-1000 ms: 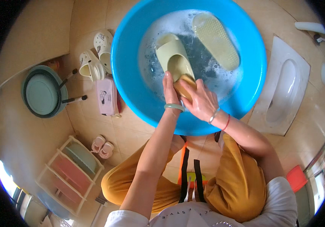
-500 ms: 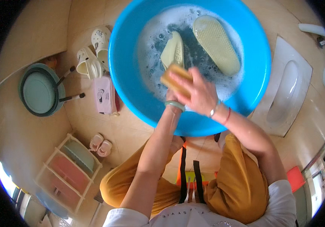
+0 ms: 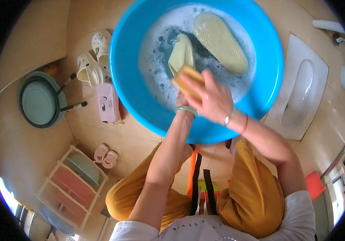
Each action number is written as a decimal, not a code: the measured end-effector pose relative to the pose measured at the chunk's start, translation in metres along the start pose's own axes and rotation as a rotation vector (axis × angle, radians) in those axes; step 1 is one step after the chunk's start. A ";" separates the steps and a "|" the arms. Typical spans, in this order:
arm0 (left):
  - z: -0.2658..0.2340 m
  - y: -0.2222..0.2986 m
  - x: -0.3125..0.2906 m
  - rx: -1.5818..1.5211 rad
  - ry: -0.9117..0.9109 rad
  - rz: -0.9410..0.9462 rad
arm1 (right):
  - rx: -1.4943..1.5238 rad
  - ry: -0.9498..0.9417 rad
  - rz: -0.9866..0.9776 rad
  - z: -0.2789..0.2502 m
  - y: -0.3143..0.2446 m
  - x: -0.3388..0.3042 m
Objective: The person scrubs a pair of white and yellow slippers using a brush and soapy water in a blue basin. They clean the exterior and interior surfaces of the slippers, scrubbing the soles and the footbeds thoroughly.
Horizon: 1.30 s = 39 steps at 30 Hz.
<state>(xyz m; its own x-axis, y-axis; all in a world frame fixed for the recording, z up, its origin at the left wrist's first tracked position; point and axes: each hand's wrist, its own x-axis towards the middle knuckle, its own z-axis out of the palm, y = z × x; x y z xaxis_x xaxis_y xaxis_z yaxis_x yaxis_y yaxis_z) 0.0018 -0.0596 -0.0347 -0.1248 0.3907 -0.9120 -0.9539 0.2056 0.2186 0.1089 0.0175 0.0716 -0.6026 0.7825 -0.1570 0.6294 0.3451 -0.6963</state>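
Note:
A large blue basin (image 3: 276, 60) of soapy water stands in front of me. My right hand (image 3: 214, 98) is closed around a scrubbing brush (image 3: 189, 80) with a wooden-coloured back, over the near side of the basin. The brush lies against the near end of a pale green slipper (image 3: 181, 54), which is tilted in the suds. My left hand (image 3: 181, 99), below a green bangle, reaches to that same end; the brush and right hand hide its fingers. A second pale green slipper (image 3: 220, 43) floats sole up at the far right of the water.
White clogs (image 3: 88, 69) and a pink box (image 3: 106, 102) stand left of the basin, with nested green basins (image 3: 40, 100) beyond. A rack of basins (image 3: 74, 182) and small pink slippers (image 3: 106, 156) are nearer. On the right is a squat toilet (image 3: 301, 88).
The basin and floor things have shifted slightly left in view. The slipper under the brush has turned a little. Both hands stay close together, with the brush still in my right hand.

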 end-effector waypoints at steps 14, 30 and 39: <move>-0.012 0.014 0.001 0.671 -0.162 0.187 | -0.009 0.211 0.110 0.062 0.120 0.058; 0.060 0.119 -0.033 1.056 -0.448 -0.099 | 0.107 0.134 -0.333 -0.058 0.075 0.031; 0.068 0.095 -0.034 0.867 -0.388 -0.108 | -0.156 0.053 -0.486 -0.040 0.086 0.050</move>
<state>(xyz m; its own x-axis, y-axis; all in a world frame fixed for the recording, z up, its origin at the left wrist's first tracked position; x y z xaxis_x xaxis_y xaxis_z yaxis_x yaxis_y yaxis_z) -0.0660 0.0081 0.0404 0.1997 0.5691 -0.7976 -0.4013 0.7901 0.4633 0.1527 0.1076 0.0316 -0.8205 0.5364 0.1975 0.3510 0.7456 -0.5665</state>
